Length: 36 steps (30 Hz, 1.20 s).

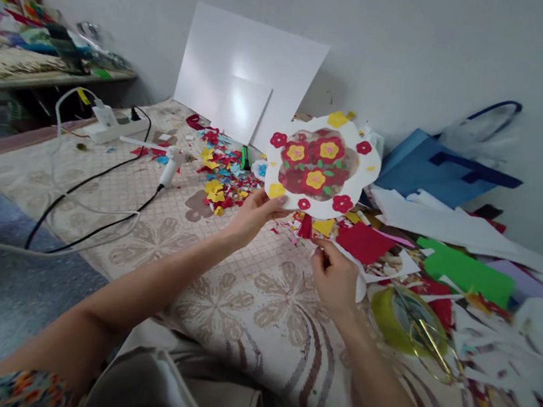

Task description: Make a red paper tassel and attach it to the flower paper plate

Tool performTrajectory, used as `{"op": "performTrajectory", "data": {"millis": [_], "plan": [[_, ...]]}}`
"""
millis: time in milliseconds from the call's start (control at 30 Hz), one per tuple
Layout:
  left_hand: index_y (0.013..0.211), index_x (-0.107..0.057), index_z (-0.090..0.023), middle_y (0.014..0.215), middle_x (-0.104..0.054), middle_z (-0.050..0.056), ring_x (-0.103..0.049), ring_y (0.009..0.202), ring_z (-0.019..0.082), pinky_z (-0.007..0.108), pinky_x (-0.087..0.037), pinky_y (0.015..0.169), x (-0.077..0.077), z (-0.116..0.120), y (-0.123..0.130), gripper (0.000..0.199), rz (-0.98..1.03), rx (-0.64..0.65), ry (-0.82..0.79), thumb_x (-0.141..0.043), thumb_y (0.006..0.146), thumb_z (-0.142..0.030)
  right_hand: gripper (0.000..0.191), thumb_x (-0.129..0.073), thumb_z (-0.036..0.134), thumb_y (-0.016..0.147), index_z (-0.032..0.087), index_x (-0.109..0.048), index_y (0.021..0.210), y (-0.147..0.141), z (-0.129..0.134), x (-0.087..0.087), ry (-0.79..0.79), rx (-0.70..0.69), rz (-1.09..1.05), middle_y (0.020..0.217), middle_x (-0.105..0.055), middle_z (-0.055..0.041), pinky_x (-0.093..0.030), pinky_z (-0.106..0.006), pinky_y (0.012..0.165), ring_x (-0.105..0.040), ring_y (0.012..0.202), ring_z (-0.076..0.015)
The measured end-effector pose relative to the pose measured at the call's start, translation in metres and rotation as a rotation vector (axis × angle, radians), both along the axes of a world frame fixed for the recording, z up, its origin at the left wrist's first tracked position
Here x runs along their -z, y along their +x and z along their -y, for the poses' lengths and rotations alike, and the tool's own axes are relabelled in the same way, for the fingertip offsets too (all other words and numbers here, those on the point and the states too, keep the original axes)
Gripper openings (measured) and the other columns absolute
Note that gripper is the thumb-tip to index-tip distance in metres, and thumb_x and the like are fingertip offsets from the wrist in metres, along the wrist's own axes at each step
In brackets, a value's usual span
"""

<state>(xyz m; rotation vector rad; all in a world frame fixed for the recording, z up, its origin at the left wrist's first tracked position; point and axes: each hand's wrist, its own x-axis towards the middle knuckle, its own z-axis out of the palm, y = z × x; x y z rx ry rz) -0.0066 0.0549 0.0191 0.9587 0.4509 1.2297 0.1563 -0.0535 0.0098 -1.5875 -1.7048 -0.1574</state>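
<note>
My left hand (256,215) grips the lower left edge of a scalloped white paper decoration (285,158), thumb on its front. Red and yellow paper flowers with small green leaves cover a clear middle panel, and more flowers sit around the white rim. From its bottom edge hangs a red tassel (305,226). My right hand (336,277) is just below and right of the tassel, with the index finger pointing at it and the other fingers curled in. Nothing shows in that hand; whether the fingertip touches the tassel I cannot tell.
A white glue gun (171,168) lies at left, its black cord near a power strip (115,129). Paper scraps (215,189) and a green cutter (245,157) lie behind. At right are yellow tape (382,310), gold-handled scissors (433,344), coloured sheets and a blue bag (423,167).
</note>
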Motion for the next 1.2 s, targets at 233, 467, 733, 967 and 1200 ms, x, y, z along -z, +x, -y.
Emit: {"op": "performTrajectory", "data": {"millis": [233, 467, 733, 967, 1200], "plan": [[0.097, -0.062, -0.017, 0.103, -0.069, 0.008, -0.067, 0.088, 0.017, 0.035, -0.05, 0.086, 0.0, 0.0, -0.001, 0.031, -0.003, 0.006, 0.016, -0.074, 0.072, -0.032, 0.035, -0.046, 0.019, 0.084, 0.02, -0.066, 0.112, -0.004, 0.001, 0.002, -0.07, -0.11, 0.065, 0.077, -0.074, -0.0046, -0.048, -0.029, 0.06, -0.064, 0.058, -0.0181], [0.099, -0.063, -0.018, 0.105, -0.069, 0.008, -0.066, 0.089, 0.017, 0.031, -0.049, 0.081, 0.001, 0.001, -0.001, 0.035, -0.032, -0.011, 0.023, -0.075, 0.071, -0.035, 0.032, -0.045, 0.018, 0.086, 0.022, -0.065, 0.112, -0.006, 0.005, 0.001, 0.036, -0.149, 0.011, 0.087, -0.074, -0.0037, -0.05, -0.027, 0.063, -0.065, 0.062, -0.0154], [0.104, -0.062, -0.019, 0.105, -0.067, 0.005, -0.063, 0.088, 0.015, 0.028, -0.049, 0.077, 0.007, -0.002, -0.001, 0.038, -0.041, -0.039, 0.099, -0.075, 0.072, -0.035, 0.035, -0.043, 0.016, 0.086, 0.019, -0.065, 0.113, -0.014, 0.006, 0.004, -0.111, -0.318, 0.093, 0.098, -0.075, -0.0071, -0.052, -0.028, 0.071, -0.07, 0.076, -0.0176], [0.107, -0.06, -0.018, 0.102, -0.07, 0.007, -0.065, 0.091, 0.018, 0.031, -0.05, 0.082, 0.008, 0.002, 0.002, 0.04, -0.049, -0.012, 0.175, -0.075, 0.072, -0.033, 0.041, -0.043, 0.02, 0.088, 0.015, -0.058, 0.126, -0.015, 0.004, 0.003, -0.28, -0.196, 0.191, 0.073, -0.074, -0.0041, -0.05, -0.028, 0.058, -0.067, 0.06, -0.0188], [0.104, -0.062, -0.019, 0.102, -0.068, 0.006, -0.063, 0.088, 0.016, 0.029, -0.05, 0.077, 0.011, -0.002, 0.001, 0.04, -0.049, -0.053, 0.131, -0.076, 0.071, -0.035, 0.038, -0.043, 0.021, 0.09, 0.014, -0.058, 0.124, -0.013, 0.005, 0.003, -0.096, -0.211, 0.111, 0.08, -0.075, -0.0059, -0.05, -0.027, 0.061, -0.067, 0.061, -0.0167]]}}
